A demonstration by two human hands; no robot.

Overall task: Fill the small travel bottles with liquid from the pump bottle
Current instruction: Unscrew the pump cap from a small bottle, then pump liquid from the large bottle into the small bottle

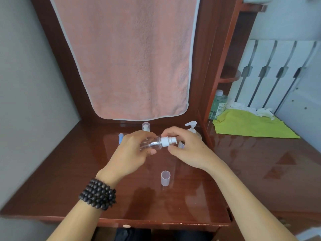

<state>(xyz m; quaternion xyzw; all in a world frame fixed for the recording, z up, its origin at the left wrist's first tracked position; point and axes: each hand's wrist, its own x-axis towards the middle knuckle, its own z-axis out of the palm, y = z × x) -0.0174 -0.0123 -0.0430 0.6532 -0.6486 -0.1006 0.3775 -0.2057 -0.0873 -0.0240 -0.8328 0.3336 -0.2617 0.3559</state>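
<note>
A clear plastic travel bottle (pixel 152 145) is held lengthwise above the glossy brown table (pixel 173 202), its body gripped by the left hand (pixel 133 153), its white spray top (pixel 169 141), pointing rightward, pinched by the right hand (pixel 187 148); fingers partly hide it.

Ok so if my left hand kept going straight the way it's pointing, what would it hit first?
Probably the small capped bottle standing near the pink towel. Your left hand, gripping the clear spray bottle, points up and away toward it, though depth is hard to judge here.
</note>
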